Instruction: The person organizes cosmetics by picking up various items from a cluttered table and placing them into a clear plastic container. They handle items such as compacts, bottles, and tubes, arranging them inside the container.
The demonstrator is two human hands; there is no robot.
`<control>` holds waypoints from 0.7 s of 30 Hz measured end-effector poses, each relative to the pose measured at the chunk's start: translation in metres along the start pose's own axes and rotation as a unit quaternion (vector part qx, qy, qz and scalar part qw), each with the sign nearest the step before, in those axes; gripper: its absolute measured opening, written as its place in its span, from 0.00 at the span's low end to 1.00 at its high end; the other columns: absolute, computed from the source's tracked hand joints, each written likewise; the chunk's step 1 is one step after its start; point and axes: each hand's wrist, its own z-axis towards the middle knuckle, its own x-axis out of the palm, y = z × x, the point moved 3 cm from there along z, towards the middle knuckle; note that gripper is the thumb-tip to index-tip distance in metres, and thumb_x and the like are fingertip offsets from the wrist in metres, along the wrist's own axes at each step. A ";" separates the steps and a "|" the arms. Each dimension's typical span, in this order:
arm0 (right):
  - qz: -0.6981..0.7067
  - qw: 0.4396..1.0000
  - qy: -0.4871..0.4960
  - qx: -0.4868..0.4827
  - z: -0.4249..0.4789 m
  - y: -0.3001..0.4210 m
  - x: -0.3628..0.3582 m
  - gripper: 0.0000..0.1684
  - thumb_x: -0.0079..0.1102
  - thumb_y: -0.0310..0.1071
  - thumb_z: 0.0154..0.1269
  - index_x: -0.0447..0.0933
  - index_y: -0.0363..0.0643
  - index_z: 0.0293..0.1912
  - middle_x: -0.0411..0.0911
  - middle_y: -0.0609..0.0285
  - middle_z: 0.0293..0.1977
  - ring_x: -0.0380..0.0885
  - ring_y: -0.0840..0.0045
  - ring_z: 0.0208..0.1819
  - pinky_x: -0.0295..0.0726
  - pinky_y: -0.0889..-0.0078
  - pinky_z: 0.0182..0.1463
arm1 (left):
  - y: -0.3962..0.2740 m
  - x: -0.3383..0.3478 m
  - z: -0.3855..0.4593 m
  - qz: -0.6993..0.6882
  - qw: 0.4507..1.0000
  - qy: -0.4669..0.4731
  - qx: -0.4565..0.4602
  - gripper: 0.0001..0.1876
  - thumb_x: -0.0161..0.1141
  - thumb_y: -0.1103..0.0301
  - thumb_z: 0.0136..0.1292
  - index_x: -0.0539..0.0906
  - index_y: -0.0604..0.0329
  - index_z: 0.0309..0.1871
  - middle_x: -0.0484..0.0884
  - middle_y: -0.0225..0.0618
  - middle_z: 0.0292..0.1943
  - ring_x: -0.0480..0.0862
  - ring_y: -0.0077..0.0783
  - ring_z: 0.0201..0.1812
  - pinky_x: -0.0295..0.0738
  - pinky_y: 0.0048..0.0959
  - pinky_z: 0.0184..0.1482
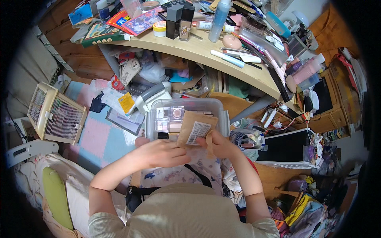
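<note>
A brown kraft-paper packet [190,122] with a printed label is tilted above a transparent plastic storage bin [190,101]. My right hand [219,144] grips its lower right edge, where a torn paper strip [209,145] hangs down. My left hand [166,153] is at the packet's lower left corner with its fingers curled; whether they pinch the paper is hidden. Inside the bin, makeup compacts [177,113] and small boxes lie at the left, beside a black-topped item [162,136]. The packet covers much of the bin's middle.
A desk [202,44] crowded with cosmetics overhangs beyond the bin. Left of the bin are a grey-and-white device [154,96], papers [114,99] and a wire pet cage [61,116] on foam mats [92,139]. A bag of items [248,139] stands at the right.
</note>
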 end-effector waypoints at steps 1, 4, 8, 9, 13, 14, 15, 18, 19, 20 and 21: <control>-0.008 1.000 0.000 0.004 0.000 0.000 -0.001 0.25 0.55 0.33 0.72 0.63 0.39 0.63 0.76 0.64 0.51 0.72 0.84 0.51 0.76 0.77 0.52 | 0.001 -0.001 -0.001 0.001 1.000 -0.003 0.004 0.15 0.60 0.71 0.50 0.79 0.52 0.43 0.76 0.28 0.34 0.79 0.29 0.34 0.78 0.25 0.31; 0.040 0.997 -0.005 0.069 -0.002 -0.004 -0.006 0.19 0.55 0.34 0.72 0.70 0.36 0.58 0.78 0.62 0.48 0.72 0.81 0.49 0.73 0.74 0.55 | 0.006 -0.006 -0.004 -0.024 0.999 -0.031 0.007 0.14 0.60 0.71 0.49 0.80 0.53 0.41 0.75 0.30 0.34 0.78 0.31 0.33 0.77 0.28 0.33; -0.021 0.997 0.014 0.077 -0.002 -0.003 -0.012 0.19 0.56 0.31 0.70 0.71 0.37 0.57 0.80 0.63 0.42 0.76 0.80 0.42 0.76 0.73 0.50 | 0.012 -0.015 -0.004 -0.007 0.999 -0.043 0.003 0.13 0.61 0.72 0.49 0.81 0.55 0.40 0.75 0.32 0.34 0.79 0.34 0.37 0.77 0.28 0.37; -0.013 0.994 0.022 0.104 -0.002 -0.003 -0.013 0.19 0.58 0.29 0.68 0.72 0.37 0.57 0.81 0.63 0.40 0.77 0.80 0.39 0.77 0.72 0.48 | 0.013 -0.018 -0.005 0.003 0.999 -0.052 -0.006 0.13 0.61 0.72 0.48 0.81 0.56 0.40 0.75 0.32 0.34 0.79 0.34 0.38 0.77 0.29 0.37; -0.163 0.976 0.113 0.091 -0.003 0.007 -0.013 0.22 0.61 0.22 0.57 0.77 0.43 0.54 0.83 0.61 0.36 0.80 0.75 0.28 0.80 0.68 0.39 | 0.023 -0.023 -0.009 -0.046 0.993 -0.099 -0.051 0.12 0.63 0.72 0.47 0.83 0.57 0.38 0.75 0.33 0.35 0.80 0.37 0.41 0.78 0.31 0.38; -0.202 0.971 0.119 0.048 -0.003 0.013 -0.011 0.20 0.61 0.22 0.55 0.79 0.43 0.49 0.83 0.61 0.35 0.79 0.74 0.29 0.79 0.68 0.38 | 0.023 -0.021 -0.008 -0.068 0.989 -0.122 -0.046 0.11 0.63 0.73 0.47 0.83 0.57 0.37 0.75 0.33 0.36 0.80 0.38 0.41 0.79 0.31 0.38; -0.250 0.959 0.129 0.037 -0.004 0.017 -0.007 0.17 0.61 0.22 0.52 0.81 0.43 0.45 0.83 0.61 0.34 0.79 0.72 0.30 0.78 0.68 0.38 | 0.022 -0.018 -0.006 -0.090 0.985 -0.144 -0.042 0.11 0.63 0.73 0.46 0.84 0.57 0.36 0.75 0.33 0.36 0.81 0.38 0.41 0.79 0.32 0.38; -0.436 0.892 0.110 -0.045 -0.004 0.030 0.009 0.15 0.59 0.26 0.53 0.83 0.47 0.42 0.82 0.60 0.34 0.80 0.69 0.34 0.76 0.67 0.41 | 0.013 -0.003 0.004 -0.165 0.963 -0.210 -0.031 0.09 0.64 0.75 0.47 0.85 0.57 0.35 0.76 0.34 0.39 0.81 0.40 0.41 0.79 0.33 0.38; -0.505 0.854 0.107 -0.062 -0.006 0.033 0.016 0.15 0.58 0.29 0.55 0.82 0.49 0.43 0.82 0.60 0.34 0.81 0.68 0.35 0.75 0.65 0.43 | 0.008 0.001 0.009 -0.189 0.954 -0.231 -0.029 0.09 0.64 0.76 0.48 0.85 0.57 0.35 0.76 0.34 0.40 0.82 0.41 0.41 0.79 0.33 0.39; -0.548 0.827 0.102 -0.072 -0.009 0.036 0.020 0.13 0.58 0.30 0.55 0.82 0.49 0.41 0.82 0.61 0.32 0.81 0.69 0.36 0.74 0.66 0.43 | 0.003 0.005 0.014 -0.202 0.949 -0.242 -0.024 0.09 0.64 0.74 0.49 0.84 0.57 0.36 0.76 0.34 0.40 0.81 0.39 0.42 0.78 0.33 0.40; -0.596 0.794 0.108 -0.062 -0.014 0.037 0.023 0.11 0.57 0.30 0.55 0.82 0.49 0.39 0.81 0.62 0.31 0.81 0.70 0.37 0.73 0.66 0.43 | -0.001 0.007 0.019 -0.213 0.943 -0.254 -0.019 0.09 0.64 0.73 0.50 0.82 0.57 0.37 0.76 0.34 0.41 0.80 0.38 0.42 0.78 0.33 0.41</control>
